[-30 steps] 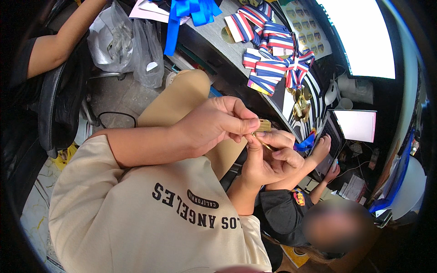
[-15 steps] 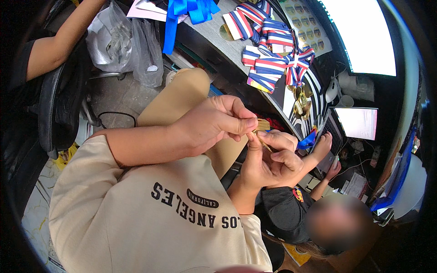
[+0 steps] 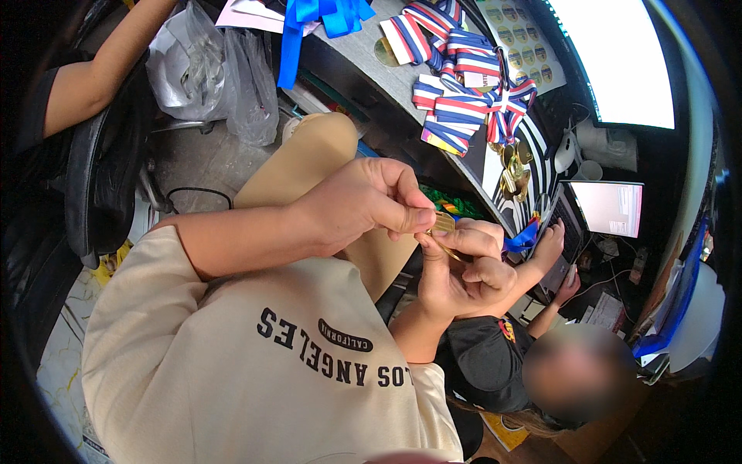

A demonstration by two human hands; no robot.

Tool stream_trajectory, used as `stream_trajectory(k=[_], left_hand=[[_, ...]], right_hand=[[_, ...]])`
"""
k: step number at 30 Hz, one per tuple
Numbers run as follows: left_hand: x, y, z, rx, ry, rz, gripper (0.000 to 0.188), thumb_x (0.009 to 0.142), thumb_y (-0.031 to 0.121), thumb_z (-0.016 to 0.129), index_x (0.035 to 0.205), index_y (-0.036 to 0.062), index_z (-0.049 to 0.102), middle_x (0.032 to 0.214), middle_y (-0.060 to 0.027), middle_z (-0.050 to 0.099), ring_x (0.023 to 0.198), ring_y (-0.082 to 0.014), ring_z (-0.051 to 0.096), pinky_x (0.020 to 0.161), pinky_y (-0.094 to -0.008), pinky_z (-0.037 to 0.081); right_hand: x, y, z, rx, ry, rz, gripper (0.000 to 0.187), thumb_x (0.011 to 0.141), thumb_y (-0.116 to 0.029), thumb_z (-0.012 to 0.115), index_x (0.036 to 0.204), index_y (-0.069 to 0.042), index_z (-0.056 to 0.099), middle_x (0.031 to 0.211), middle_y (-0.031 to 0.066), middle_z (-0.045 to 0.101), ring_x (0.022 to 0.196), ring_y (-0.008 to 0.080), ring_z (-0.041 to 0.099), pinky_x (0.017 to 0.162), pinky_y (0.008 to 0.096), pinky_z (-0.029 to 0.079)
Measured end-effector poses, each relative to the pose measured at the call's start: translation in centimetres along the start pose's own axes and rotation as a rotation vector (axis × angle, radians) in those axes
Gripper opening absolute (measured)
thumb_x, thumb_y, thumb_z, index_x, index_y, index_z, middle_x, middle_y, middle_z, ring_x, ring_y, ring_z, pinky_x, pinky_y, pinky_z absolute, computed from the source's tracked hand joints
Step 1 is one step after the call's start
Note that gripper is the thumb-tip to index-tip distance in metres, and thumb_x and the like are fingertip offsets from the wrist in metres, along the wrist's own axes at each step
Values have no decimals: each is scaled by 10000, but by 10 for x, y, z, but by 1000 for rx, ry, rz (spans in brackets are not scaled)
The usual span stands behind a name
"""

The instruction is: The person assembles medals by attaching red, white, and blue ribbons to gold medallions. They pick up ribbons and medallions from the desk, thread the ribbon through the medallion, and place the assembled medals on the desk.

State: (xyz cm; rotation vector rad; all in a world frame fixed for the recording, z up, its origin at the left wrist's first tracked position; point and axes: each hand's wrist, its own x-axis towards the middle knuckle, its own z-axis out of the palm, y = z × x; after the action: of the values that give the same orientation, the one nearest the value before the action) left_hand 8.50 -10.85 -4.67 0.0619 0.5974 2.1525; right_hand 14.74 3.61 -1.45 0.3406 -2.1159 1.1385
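Observation:
Between my hands is a gold medal (image 3: 444, 223), its small shiny face partly covered by fingers. My left hand (image 3: 363, 203) pinches its left edge between thumb and fingers. From the right, my right hand (image 3: 466, 267) grips the lower side with thumb and forefinger, the other fingers curled. Both hands are held up over my lap, short of the desk edge. On the desk beyond lie several medals (image 3: 513, 172) on red, white and blue striped ribbons (image 3: 460, 108). What lies under my fingertips is hidden.
A blue ribbon bundle (image 3: 325, 17) hangs over the desk edge (image 3: 359, 54). Beside the striped ribbons is a sheet of round stickers (image 3: 524, 42). A co-worker (image 3: 483, 359) types at a laptop (image 3: 607, 207) on the right. Plastic bags (image 3: 197, 73) and a black chair (image 3: 85, 182) stand left.
The gold medal has tilted between my fingers, showing more of its face. My hands have barely shifted and keep their pinch.

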Motion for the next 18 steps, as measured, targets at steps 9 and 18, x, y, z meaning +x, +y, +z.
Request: stream_trajectory(k=[9, 18], left_hand=[[-2, 2, 3, 84, 23, 12, 137, 821, -5, 707, 795, 78, 601, 770, -44, 648, 672, -99, 586, 594, -228, 435], [-5, 2, 2, 53, 37, -12, 150, 816, -11, 712, 798, 81, 595, 781, -38, 656, 692, -84, 606, 590, -212, 450]], right_hand=[[0, 1, -1, 26, -21, -4, 523, 675, -12, 836, 792, -113, 337, 742, 76, 657, 672, 209, 569, 630, 305, 453], [-3, 3, 1, 111, -11, 33, 540, 654, -16, 849, 796, -115, 338, 744, 81, 664, 666, 218, 570, 629, 301, 454]])
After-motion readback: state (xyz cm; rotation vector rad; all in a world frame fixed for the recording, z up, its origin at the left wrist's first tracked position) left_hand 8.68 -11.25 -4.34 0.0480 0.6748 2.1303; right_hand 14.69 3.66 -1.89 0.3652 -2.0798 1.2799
